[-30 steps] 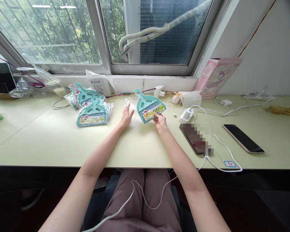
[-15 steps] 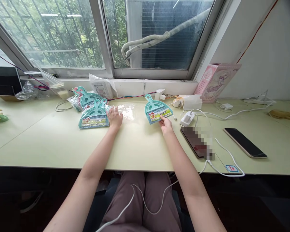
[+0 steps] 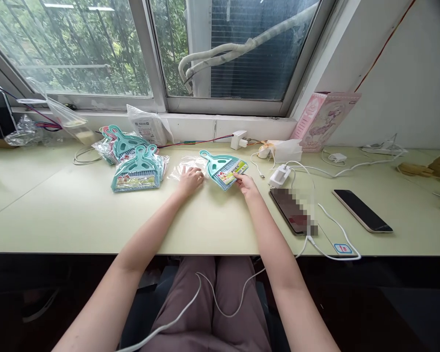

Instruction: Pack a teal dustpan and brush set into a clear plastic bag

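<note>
Gripping a teal mini dustpan-and-brush set [image 3: 222,167] by its labelled lower edge, the person's right hand [image 3: 245,183] pinches it between thumb and fingers and holds it tilted just above the pale green desk [image 3: 77,215], handle pointing away toward the window sill [image 3: 190,124]. The left hand [image 3: 189,179], just left of the set, lies with fingers loosely spread on a clear plastic bag [image 3: 185,166] that sits flat on the desk — touching it, not gripping it.

Further left of the set, a stack of bagged sets [image 3: 138,171] looks finished, with another heap [image 3: 119,144] behind it; by this reading the set in hand is not yet bagged and the sleeve not yet opened.

Room is generous in front of the set, toward the desk's near edge. To its right things crowd in — a white charger [image 3: 280,175], looping cables [image 3: 315,168] and two phones [image 3: 292,210] [image 3: 362,210] lie close by.
</note>
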A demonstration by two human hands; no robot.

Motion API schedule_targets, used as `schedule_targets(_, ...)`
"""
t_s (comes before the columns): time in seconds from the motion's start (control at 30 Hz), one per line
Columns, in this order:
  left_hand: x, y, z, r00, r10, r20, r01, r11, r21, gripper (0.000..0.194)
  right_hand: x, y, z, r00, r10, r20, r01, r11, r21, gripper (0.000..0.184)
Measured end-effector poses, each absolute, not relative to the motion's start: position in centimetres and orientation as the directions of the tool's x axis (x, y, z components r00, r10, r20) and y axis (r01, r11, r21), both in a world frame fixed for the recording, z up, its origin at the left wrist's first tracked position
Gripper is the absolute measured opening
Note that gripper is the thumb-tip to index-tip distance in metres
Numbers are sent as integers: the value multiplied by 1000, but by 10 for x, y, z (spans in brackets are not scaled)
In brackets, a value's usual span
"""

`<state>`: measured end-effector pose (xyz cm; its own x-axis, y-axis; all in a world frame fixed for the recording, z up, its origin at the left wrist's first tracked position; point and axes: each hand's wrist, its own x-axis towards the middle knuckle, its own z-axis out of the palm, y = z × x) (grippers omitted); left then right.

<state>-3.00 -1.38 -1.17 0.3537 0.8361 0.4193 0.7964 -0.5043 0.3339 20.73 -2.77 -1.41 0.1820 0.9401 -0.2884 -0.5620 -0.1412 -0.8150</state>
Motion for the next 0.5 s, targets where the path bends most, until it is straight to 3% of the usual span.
schedule_targets(0.1, -37, -10, -12, 167, 871, 461, 875, -347, 338, 11, 211, -26, -16, 186, 929, -322, -499, -193, -845, 14)
schedule_targets(0.27, -43, -2, -19, -11, 934, 358, 884, -159, 441, 38, 214, -28, -12, 196, 919, -343, -404, -243, -882, 14)
schedule_targets(0.37, -40, 0, -23, -33, 916, 400, 892, -154, 426, 45, 213, -29, -9, 175, 928, -330, -378, -246, -892, 17)
schedule_targets(0.5, -39, 0, -25, 19, 909, 417, 940, -158, 302, 22, 213, -32, -6, 161, 930, -332, -347, -261, -901, 16)
